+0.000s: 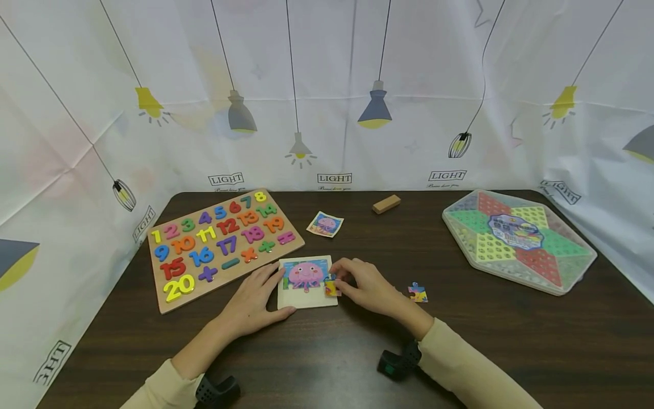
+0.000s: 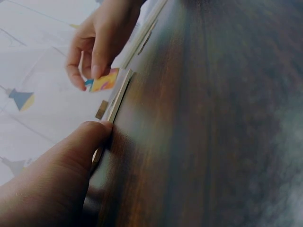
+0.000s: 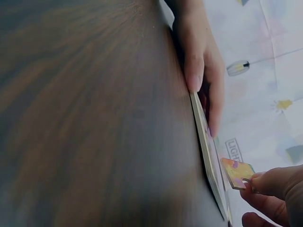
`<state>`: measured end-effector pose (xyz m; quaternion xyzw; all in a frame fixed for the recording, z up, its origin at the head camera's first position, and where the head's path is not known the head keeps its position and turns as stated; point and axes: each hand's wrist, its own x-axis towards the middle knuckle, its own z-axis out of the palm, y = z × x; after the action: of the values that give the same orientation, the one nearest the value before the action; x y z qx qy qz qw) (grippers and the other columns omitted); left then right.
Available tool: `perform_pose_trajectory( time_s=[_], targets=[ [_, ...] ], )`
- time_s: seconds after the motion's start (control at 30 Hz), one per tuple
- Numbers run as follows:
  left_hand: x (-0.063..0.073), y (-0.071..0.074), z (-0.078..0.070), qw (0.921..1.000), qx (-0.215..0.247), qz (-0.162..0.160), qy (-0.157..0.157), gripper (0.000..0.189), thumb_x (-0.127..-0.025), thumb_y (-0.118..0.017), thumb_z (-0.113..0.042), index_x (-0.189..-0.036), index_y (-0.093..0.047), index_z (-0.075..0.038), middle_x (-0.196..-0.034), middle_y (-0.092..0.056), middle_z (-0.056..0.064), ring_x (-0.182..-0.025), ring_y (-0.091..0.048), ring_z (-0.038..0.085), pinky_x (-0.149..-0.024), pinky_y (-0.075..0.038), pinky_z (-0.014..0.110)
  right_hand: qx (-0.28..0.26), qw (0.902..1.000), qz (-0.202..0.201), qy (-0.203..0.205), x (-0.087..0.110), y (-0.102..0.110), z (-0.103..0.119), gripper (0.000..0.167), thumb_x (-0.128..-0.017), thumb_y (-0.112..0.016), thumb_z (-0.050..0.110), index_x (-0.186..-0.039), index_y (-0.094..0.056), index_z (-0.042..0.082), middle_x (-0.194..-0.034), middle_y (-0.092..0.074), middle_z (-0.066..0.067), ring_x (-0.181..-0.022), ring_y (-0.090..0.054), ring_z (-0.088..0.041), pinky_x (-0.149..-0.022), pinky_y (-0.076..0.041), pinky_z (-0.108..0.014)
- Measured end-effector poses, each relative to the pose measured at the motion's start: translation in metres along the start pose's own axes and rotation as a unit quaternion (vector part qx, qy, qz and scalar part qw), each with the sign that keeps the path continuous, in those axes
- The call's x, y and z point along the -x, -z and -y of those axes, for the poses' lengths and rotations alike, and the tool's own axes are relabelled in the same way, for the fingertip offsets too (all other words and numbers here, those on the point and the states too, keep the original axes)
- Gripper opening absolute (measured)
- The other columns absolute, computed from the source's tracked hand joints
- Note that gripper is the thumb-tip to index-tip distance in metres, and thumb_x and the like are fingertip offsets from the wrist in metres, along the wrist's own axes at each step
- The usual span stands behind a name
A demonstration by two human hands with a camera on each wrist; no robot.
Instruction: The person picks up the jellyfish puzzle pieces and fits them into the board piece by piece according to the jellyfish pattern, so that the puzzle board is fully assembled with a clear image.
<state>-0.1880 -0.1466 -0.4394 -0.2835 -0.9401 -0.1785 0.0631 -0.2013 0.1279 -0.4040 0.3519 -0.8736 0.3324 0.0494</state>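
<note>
A small wooden jigsaw board (image 1: 306, 301) with a pink octopus picture lies on the table, its lower strip bare pale wood. My left hand (image 1: 250, 301) rests at the board's left side, fingers near the top left and thumb by the lower left corner. At its right side my right hand (image 1: 368, 284) pinches a yellow-and-pink jigsaw piece (image 1: 332, 288) between thumb and fingers. The right wrist view shows that piece tilted above the board's edge. Another jigsaw piece (image 1: 418, 293) lies on the table, right of my right hand.
A number puzzle board (image 1: 204, 295) lies left, close to my left hand. Behind the jigsaw are an octopus picture card (image 1: 325, 224) and a wooden block (image 1: 386, 204). A hexagonal game box (image 1: 516, 244) sits at the right. A printed cloth hangs behind the table.
</note>
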Motion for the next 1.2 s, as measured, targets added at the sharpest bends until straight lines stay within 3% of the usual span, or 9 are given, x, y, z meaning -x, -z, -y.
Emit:
perform_pose_trajectory(
  time_s=[0.63,1.2],
  targets=[
    [0.0,0.001,0.001,0.9999,0.006,-0.005,-0.006,0.086,-0.079,-0.056,-0.062,-0.14,-0.038,-0.005,-0.145,-0.031,0.013,-0.131,-0.029,0.03,-0.103,-0.026,0.051,-0.041,0.9984,0.035,0.019,-0.031,-0.032,0.015,0.013,-0.088,-0.061,0.009,-0.101,-0.06,0.006,-0.081,-0.06,0.004,-0.073,-0.054,-0.006,-0.066,-0.046,-0.024],
    [0.0,0.0,0.002,0.9999,0.011,0.0,0.0,0.086,-0.079,-0.056,-0.062,-0.141,-0.037,-0.006,-0.145,-0.03,0.011,-0.132,-0.027,0.029,-0.104,-0.025,0.05,-0.075,0.9959,0.045,0.026,-0.04,-0.044,0.02,0.014,-0.087,-0.061,0.006,-0.101,-0.06,0.005,-0.084,-0.061,0.001,-0.077,-0.056,-0.008,-0.07,-0.047,-0.023]
  ],
)
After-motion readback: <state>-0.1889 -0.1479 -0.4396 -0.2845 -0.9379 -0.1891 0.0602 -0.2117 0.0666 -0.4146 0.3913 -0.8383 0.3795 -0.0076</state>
